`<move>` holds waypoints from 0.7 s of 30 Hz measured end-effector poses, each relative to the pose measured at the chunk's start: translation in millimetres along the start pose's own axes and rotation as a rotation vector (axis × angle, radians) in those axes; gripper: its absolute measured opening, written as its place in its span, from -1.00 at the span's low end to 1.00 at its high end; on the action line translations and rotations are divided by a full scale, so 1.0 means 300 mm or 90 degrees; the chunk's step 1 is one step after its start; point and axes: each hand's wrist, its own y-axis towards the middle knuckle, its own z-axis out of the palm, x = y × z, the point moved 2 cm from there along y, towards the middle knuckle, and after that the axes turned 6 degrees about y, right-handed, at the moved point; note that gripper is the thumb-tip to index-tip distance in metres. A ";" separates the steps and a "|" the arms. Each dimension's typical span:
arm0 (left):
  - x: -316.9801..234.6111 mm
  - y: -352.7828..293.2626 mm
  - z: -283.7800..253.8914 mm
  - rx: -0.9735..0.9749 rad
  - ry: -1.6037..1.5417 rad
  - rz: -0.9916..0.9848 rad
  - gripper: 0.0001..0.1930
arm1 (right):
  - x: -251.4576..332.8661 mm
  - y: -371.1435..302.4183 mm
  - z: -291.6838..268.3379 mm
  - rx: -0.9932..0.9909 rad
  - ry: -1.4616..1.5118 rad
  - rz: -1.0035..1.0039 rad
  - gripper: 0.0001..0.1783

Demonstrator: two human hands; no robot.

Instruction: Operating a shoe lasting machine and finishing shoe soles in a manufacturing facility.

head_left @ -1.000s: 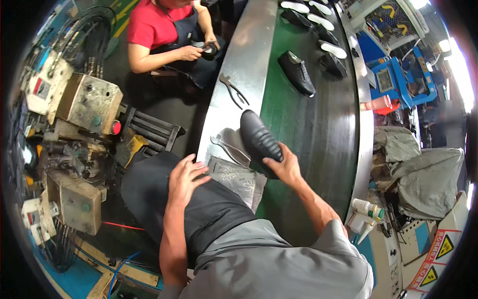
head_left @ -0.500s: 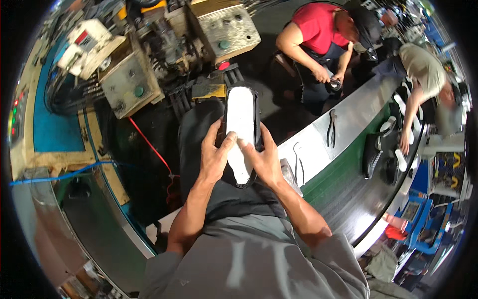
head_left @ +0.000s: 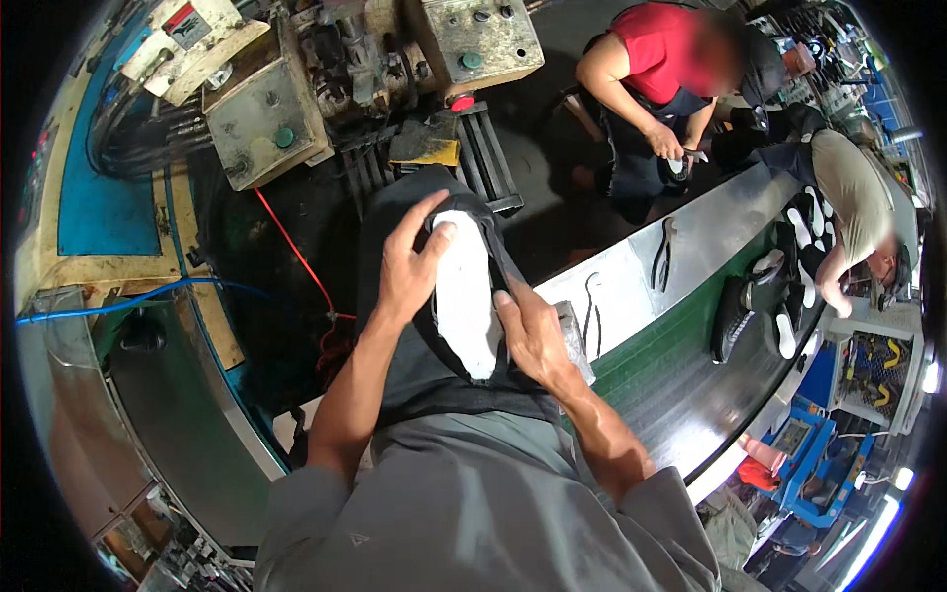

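Over my lap, I hold a black shoe upper (head_left: pixel 464 296) with its white underside turned up and its black edge folded around the rim. My left hand (head_left: pixel 409 266) grips the upper's far left side, the thumb pressed on the white near the far end. Lower down, my right hand (head_left: pixel 535 335) is closed on the right edge, thumb against the black rim. The fingers' undersides are hidden behind the upper. Pliers (head_left: pixel 664 255) and a second, thin-handled pair (head_left: pixel 591 314) lie on the metal ledge (head_left: pixel 705 232) to my right.
Beyond the ledge runs a green conveyor belt (head_left: pixel 641 365) carrying several black shoes (head_left: pixel 731 321). A person in red (head_left: pixel 656 59) sits ahead, working on a shoe; another in beige (head_left: pixel 856 192) leans over the belt. Machine boxes (head_left: pixel 266 128) stand ahead left, with a red hose (head_left: pixel 296 247).
My left hand has slid up toward the upper's far end, and my right hand has shifted down onto its right edge. The upper now tilts, far end leaning left. The beige-shirted person's arm has drawn nearer.
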 end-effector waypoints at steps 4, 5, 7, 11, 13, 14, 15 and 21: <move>-0.013 0.026 0.021 -0.050 0.034 0.058 -0.68 | 0.142 0.156 0.010 -0.110 -0.157 -0.339 -0.26; -0.019 0.033 0.029 -0.043 0.032 0.061 -0.68 | 0.176 0.200 0.000 -0.132 -0.117 -0.372 -0.37; -0.057 0.045 0.030 -0.054 0.074 0.131 -0.69 | 0.167 0.265 -0.028 -0.118 -0.068 -0.367 -0.57; -0.105 0.051 -0.001 0.001 0.124 0.211 -0.72 | 0.160 0.253 -0.068 -0.072 -0.008 -0.349 -0.62; -0.106 0.046 0.011 -0.008 0.193 0.272 -0.76 | 0.183 0.258 -0.073 -0.074 -0.072 -0.358 -0.62; -0.105 0.044 0.020 -0.006 0.194 0.269 -0.76 | 0.190 0.261 -0.068 -0.081 -0.136 -0.368 -0.62; -0.104 0.043 0.031 -0.037 0.223 0.251 -0.77 | 0.192 0.264 -0.049 -0.113 -0.147 -0.361 -0.61; -0.102 0.013 0.071 -0.083 0.174 0.147 -0.73 | 0.072 0.226 -0.003 -0.077 0.047 -0.172 -0.28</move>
